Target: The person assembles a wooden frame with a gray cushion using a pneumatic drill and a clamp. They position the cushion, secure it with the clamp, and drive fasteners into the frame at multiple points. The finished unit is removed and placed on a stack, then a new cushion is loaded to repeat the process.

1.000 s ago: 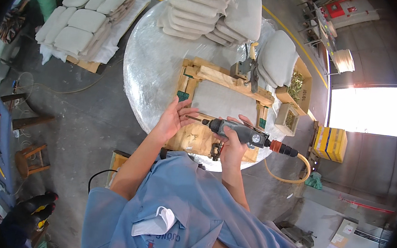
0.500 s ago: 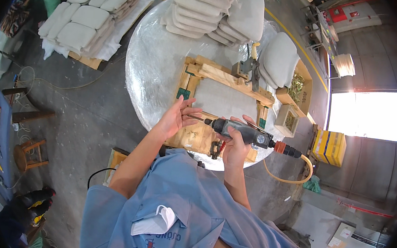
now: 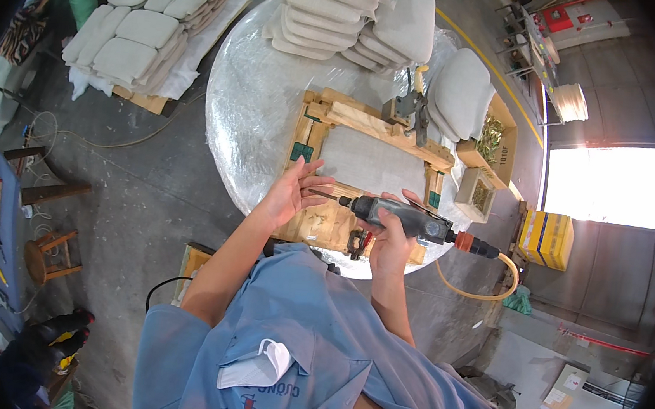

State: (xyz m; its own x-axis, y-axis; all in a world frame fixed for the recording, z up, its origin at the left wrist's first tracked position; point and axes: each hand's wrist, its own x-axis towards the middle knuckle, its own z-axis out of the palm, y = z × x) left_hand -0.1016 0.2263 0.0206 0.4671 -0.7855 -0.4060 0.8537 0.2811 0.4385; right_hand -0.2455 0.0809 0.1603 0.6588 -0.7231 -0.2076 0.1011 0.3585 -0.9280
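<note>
My right hand is wrapped round a grey and black air screwdriver, held level above the wooden jig. Its thin bit points left, toward my left hand. The fingers of that hand are spread, palm toward the bit's tip; whether any of them touch the tip is hard to make out. Beneath the tool lies the wooden jig, with a grey padded panel set inside its frame. A toggle clamp with a yellowish handle stands at the jig's far side.
The plastic-wrapped round table carries a tall stack of grey cushions and a smaller cushion pile. Wooden boxes of metal hardware stand at the right. From the screwdriver a yellow air hose loops down. More cushions lie far left.
Both hands and the screwdriver keep nearly the same place. The view has shifted very slightly.
</note>
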